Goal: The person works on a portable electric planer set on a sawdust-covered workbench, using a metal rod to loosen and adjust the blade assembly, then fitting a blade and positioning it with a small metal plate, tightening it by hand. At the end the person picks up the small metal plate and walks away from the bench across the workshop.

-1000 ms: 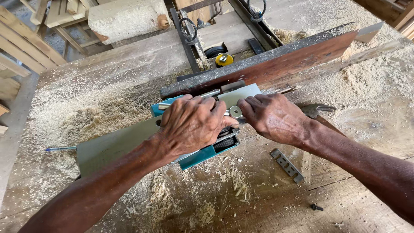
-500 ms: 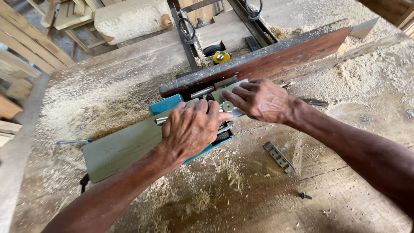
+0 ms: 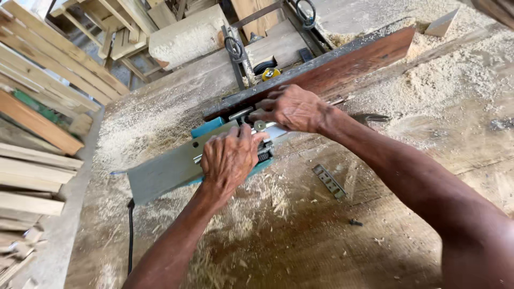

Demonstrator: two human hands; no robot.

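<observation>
Nearest me the bench is bare scuffed wood strewn with shavings, a small screw lying on it and a flat metal blade a little farther up. A black cord runs down the bench on my left.

My left hand presses palm-down on the planer, fingers curled over its body. The planer lies upturned on the bench, its long grey-green sole facing up and stretching off to the left, with a teal housing showing at the edges and bare metal parts at the drum end. My right hand is just beyond, fingers bent down onto those metal parts; whether it pinches anything I cannot tell. The two hands sit close together, nearly touching.

Behind them a long dark reddish plank stands on edge, touching the planer's far end. Sawdust lies heaped past it on the right. Farther off, a yellow tape measure, and stacked planks to the left.
</observation>
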